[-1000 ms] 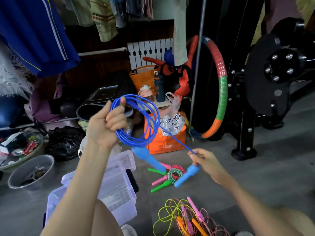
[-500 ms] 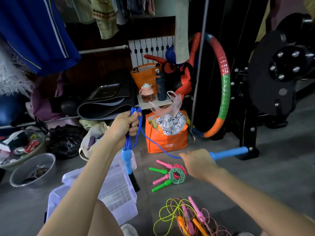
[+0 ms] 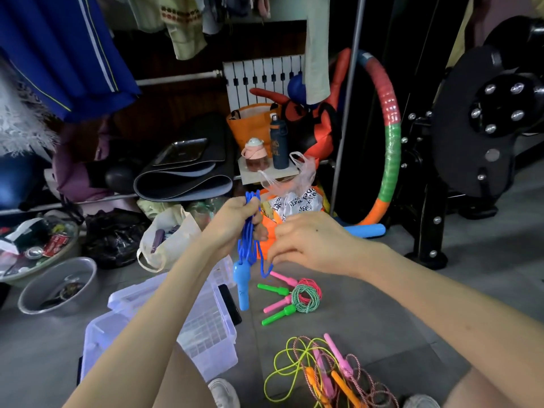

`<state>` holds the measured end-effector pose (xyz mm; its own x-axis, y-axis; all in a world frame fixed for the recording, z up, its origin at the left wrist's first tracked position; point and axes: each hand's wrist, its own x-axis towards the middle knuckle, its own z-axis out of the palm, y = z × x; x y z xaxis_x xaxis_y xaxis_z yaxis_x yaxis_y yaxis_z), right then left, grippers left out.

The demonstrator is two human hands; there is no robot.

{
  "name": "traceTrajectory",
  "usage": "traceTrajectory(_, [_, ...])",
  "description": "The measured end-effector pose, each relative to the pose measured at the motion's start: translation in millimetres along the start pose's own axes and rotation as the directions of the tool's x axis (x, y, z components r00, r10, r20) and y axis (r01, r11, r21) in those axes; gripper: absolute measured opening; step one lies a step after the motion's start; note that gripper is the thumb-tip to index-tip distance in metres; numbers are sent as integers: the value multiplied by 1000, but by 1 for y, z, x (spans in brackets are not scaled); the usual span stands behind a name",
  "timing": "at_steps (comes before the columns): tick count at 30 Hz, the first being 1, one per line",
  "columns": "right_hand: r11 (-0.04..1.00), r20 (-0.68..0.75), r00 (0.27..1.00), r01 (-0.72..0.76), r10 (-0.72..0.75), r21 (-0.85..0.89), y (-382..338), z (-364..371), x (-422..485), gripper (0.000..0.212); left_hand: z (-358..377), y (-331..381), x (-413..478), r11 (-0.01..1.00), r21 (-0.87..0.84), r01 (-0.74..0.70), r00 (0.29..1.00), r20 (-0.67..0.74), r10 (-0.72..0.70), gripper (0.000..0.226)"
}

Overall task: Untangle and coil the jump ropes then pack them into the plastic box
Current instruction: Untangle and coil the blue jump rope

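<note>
My left hand (image 3: 235, 223) grips a folded bundle of the blue jump rope (image 3: 249, 237), with one blue handle (image 3: 242, 282) hanging below it. My right hand (image 3: 306, 241) holds the rope's other blue handle (image 3: 365, 231), which sticks out to the right, and its fingers pinch a loop of blue cord just beside the bundle. A clear plastic box (image 3: 206, 334) lies open on the floor below my left arm. Two coiled ropes, green and pink (image 3: 303, 297), lie on the floor. A tangle of yellow, pink and orange ropes (image 3: 323, 369) lies nearer to me.
An orange bag (image 3: 276, 228) stands behind my hands. A striped hoop (image 3: 391, 136) leans on a black weight machine (image 3: 485, 119) at the right. Metal bowls (image 3: 59, 287), a black bag and a cloth bag (image 3: 167, 237) sit at the left. Rolled mats and hanging clothes fill the back.
My right hand has come in from the right and now meets the bundle, pinching a loop of cord. The coil in my left hand has collapsed from an open ring to a narrow folded bundle.
</note>
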<state>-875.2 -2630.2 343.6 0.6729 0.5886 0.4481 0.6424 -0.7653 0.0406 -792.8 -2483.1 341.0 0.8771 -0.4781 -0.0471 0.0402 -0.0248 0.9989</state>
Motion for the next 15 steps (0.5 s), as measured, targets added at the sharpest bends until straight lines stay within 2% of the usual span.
traceTrajectory(3, [982, 76, 990, -131, 122, 137, 1, -12, 15, 20, 9, -7, -4, 994, 106, -9, 999, 53, 4, 34])
traceTrajectory(8, [938, 103, 954, -295, 280, 182, 6, -20, 17, 12, 18, -7, -15, 992, -43, 118, 977, 186, -108, 28])
traceTrajectory(12, [877, 155, 908, -417, 389, 240, 15, -26, 10, 33, 14, -10, -17, 971, -83, 224, 932, 310, -188, 33])
traceTrajectory(15, [850, 208, 890, -451, 405, 273, 20, -26, 5, 55, 16, -6, -21, 959, -56, 277, 879, 417, -230, 37])
